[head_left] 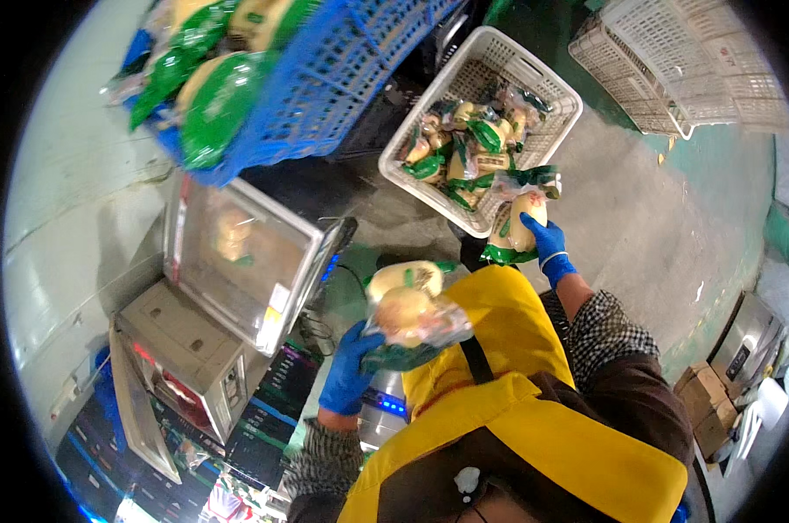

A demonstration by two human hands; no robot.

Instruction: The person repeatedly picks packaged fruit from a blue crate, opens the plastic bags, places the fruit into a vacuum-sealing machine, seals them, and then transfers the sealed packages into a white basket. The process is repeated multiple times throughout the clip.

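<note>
Just beyond the yellow apron (486, 301), a white crate (429, 199) holds a heap of bagged pale pieces (469, 148), its nearest corner partly hidden behind the right package (532, 216). To its left stand a boxy machine (181, 336) and a clear-faced panel (238, 292); a blue crate (325, 96), loaded with green-marked bags (220, 105), juts in above them. Farther off at the right are pale crates (665, 65). Nearer, the gloved left hand (346, 370) grips the side of the left package (405, 315); the right hand (544, 244), gloved too, stretches farther forward, clasping the right package. Both show pale, rounded contents in clear film with green parts; whether either is two overlapping bags, I cannot tell.
</note>
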